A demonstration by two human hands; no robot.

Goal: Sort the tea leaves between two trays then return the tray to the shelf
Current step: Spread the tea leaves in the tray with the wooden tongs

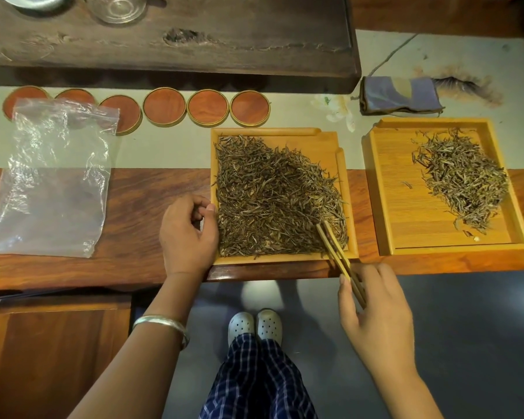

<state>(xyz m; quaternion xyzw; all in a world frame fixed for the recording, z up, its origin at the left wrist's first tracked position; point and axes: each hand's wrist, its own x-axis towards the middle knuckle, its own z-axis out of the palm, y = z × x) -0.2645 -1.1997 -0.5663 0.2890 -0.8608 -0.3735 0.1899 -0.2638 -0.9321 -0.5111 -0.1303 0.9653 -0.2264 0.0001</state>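
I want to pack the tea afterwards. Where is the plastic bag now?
In the head view, the plastic bag lies flat on the table's left side, partly covering the round coasters, left of the left hand.

Olive-brown tea leaves (273,195) fill pale yellow-wood trays (436,237), orange-red coasters (164,106) line the upper left, navy-and-white checked trousers (254,379) below.

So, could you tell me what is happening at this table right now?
A person is sorting tea leaves. The right hand holds wooden tweezers with their tips in the leaves of the fuller tray, while the left hand rests against that tray's left edge. A smaller pile lies in the second tray to the right. An empty plastic bag lies at the left.
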